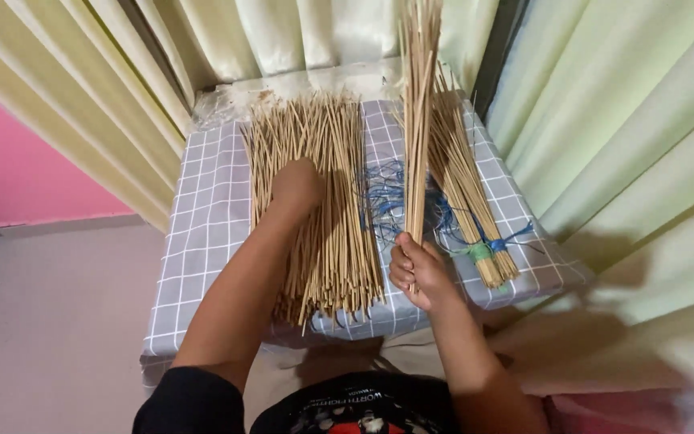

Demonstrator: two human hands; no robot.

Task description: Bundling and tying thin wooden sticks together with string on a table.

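A loose pile of thin tan sticks (339, 193) lies on a surface under a grey checked cloth (202, 225). My left hand (297, 183) rests on top of this pile, fingers curled down into the sticks. My right hand (415, 269) is closed around the lower end of a bunch of sticks (418, 104) that stands nearly upright and reaches past the top of the view. Just right of it lies a tied bundle of sticks (463, 185), bound near its front end with green and blue string (483, 249).
Loose blue string (385, 197) lies tangled on the cloth between the pile and the bundle. Pale green curtains (620, 120) hang close on the right and behind. A pink wall (18, 161) and grey floor (50, 321) are to the left.
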